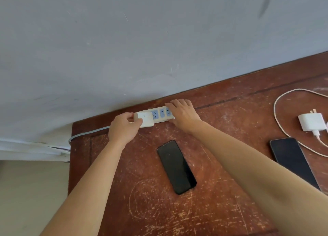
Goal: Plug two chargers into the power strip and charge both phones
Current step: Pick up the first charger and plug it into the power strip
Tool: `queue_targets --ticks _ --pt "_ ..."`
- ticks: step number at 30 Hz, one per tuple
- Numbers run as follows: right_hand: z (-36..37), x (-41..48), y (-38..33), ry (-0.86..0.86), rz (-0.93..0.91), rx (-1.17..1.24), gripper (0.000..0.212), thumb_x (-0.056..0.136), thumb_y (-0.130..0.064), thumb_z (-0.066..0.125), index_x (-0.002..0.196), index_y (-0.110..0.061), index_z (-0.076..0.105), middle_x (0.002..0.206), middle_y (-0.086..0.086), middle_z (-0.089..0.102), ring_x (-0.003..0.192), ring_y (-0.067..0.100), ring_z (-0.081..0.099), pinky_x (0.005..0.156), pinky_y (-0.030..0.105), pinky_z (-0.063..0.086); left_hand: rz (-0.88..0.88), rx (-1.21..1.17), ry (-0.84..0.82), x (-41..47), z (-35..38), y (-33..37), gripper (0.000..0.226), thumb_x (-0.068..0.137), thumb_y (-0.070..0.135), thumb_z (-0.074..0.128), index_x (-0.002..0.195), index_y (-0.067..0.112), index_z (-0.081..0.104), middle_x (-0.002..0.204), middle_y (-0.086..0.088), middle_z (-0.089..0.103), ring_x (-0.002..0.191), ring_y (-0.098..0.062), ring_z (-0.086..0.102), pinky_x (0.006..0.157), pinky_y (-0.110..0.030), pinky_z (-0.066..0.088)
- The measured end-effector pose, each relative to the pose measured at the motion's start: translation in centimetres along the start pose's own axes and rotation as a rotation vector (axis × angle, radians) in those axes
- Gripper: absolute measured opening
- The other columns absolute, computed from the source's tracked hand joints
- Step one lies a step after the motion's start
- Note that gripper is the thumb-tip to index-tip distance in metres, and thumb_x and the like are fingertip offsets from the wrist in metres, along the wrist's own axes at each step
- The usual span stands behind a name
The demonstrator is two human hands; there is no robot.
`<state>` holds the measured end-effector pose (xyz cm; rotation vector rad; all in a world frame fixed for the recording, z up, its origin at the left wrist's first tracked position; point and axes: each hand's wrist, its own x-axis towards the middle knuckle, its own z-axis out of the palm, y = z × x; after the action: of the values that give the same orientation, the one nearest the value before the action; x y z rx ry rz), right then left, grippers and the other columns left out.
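Charger one (pixel 145 119) sits at the power strip (pixel 162 114) end, clenched in the left hand (pixel 122 127) fingers; right hand (pixel 182 112) fingers press the strip flat. Step: first plug-in. Next likely needs a firm push. Prongs hidden; seating unclear. Second charger (pixel 311 122) lies well right, untouched.

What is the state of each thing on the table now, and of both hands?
Left hand: closed around first charger.
First charger: held at the left end of the power strip; whether fully seated cannot be told.
Power strip: lying by the wall, three sockets showing free.
Right hand: pressing flat on the strip's right end.
Second charger: lying unplugged, cable attached.
Middle phone: screen dark, no cable.
Right phone: screen dark, not connected.
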<state>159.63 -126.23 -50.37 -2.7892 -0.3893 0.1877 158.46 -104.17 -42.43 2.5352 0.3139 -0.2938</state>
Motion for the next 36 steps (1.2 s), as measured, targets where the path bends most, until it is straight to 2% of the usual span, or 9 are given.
queue_targets --ticks 6,12,15,22,26,31,36 --pt "0.0 -0.4 0.0 0.0 -0.005 0.004 0.062 0.09 -0.035 0.068 0.145 -0.017 0.045 0.139 0.008 0.054 0.122 0.031 0.05 0.103 0.044 0.038 -0.032 -0.018 -0.019 -0.4 -0.1 0.9 0.04 0.082 0.033 0.076 0.119 0.019 0.07 0.104 -0.002 0.075 0.09 -0.02 0.071 0.078 -0.048 0.061" --pt "-0.4 -0.1 0.1 -0.027 0.003 -0.02 0.063 0.089 -0.04 0.07 0.143 -0.019 0.046 0.134 0.006 0.055 0.118 0.029 0.052 0.099 0.043 0.04 -0.001 0.112 -0.012 -0.4 0.1 2.6 0.036 0.081 0.034 0.077 0.114 0.02 0.073 0.103 0.0 0.076 0.087 -0.018 0.07 0.075 -0.044 0.061" --pt "-0.3 0.0 0.1 -0.025 0.009 -0.014 0.063 0.088 -0.04 0.07 0.143 -0.019 0.047 0.134 0.007 0.056 0.118 0.029 0.053 0.099 0.043 0.041 -0.063 0.064 -0.039 -0.5 0.4 2.8 0.039 0.081 0.033 0.077 0.116 0.017 0.073 0.104 -0.003 0.076 0.09 -0.02 0.071 0.077 -0.046 0.062" --pt "-0.1 -0.3 0.3 -0.009 0.013 0.003 0.065 0.087 -0.042 0.071 0.143 -0.019 0.047 0.133 0.007 0.057 0.116 0.029 0.054 0.097 0.043 0.041 -0.231 -0.114 -0.018 -1.3 1.2 2.7 0.016 0.083 0.023 0.077 0.098 0.02 0.074 0.078 0.006 0.07 0.078 -0.025 0.074 0.07 -0.046 0.062" --pt "0.0 -0.4 0.3 0.002 0.014 0.007 0.063 0.087 -0.042 0.071 0.142 -0.02 0.048 0.132 0.007 0.057 0.115 0.03 0.054 0.096 0.043 0.041 -0.268 -0.175 -0.016 -1.1 1.0 2.1 0.028 0.083 0.019 0.077 0.11 0.014 0.074 0.09 0.001 0.072 0.08 -0.017 0.073 0.057 -0.032 0.056" --pt "-0.1 -0.4 0.2 0.008 0.015 0.019 0.063 0.087 -0.042 0.071 0.141 -0.019 0.049 0.131 0.007 0.058 0.115 0.03 0.054 0.097 0.044 0.042 -0.298 -0.196 -0.001 -0.6 0.3 1.5 0.02 0.083 0.018 0.077 0.102 0.017 0.074 0.098 -0.006 0.075 0.081 -0.018 0.072 0.057 -0.03 0.052" --pt "-0.2 -0.4 0.2 0.007 0.02 0.022 0.062 0.087 -0.041 0.072 0.141 -0.02 0.049 0.132 0.006 0.057 0.116 0.029 0.053 0.098 0.044 0.041 -0.255 -0.118 -0.014 -0.1 -0.1 2.4 0.033 0.083 0.021 0.078 0.115 0.016 0.072 0.092 -0.003 0.074 0.078 -0.016 0.072 0.056 -0.03 0.053"
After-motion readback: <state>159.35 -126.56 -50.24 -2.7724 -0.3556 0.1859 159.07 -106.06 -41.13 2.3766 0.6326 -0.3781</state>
